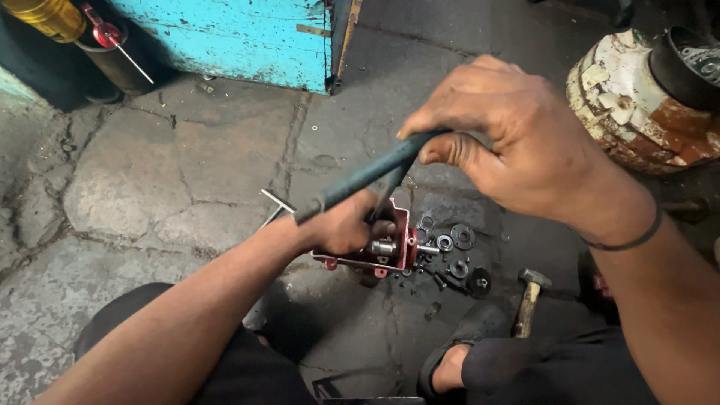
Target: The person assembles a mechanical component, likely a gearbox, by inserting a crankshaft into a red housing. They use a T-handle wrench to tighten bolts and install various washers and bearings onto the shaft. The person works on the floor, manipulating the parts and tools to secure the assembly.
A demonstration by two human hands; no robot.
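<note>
— On the cracked grey stone floor (150,172), between our knees, we had the small red metal housing (399,238) with a short steel shaft (384,247) lying in it. Where was the long tool?

— Above the housing. The dark blue-green metal bar (367,176) ran on a slant, its high end at the upper right and its low end at the lower left. Its long axis crossed just over the housing, so the housing lay below the bar and a little toward us.

— Which hand was closer to the housing?

— Our left hand (346,225). It was closed around the lower part of the bar and it rested against the open side of the housing; we could not tell if the fingers also touched the shaft. Our right hand (510,139) was higher and further to the right, closed on the upper end of the bar, thumb under it.

— And the loose parts?

— Several dark round washers and rings (457,251) lay on the floor just beside the right of the housing, not inside it. Only the shaft was inside. A hammer with a wooden handle (529,300) lay near them, toward our right leg.

— Other containers?

— A rusty white round tank (637,105) stood at the far right, carrying a black bowl (686,64) on top; its contents were too unclear. A dark can (112,64) with a red-headed tool (109,37) stood at the top left, beside a flaking turquoise wooden panel (240,37).
</note>
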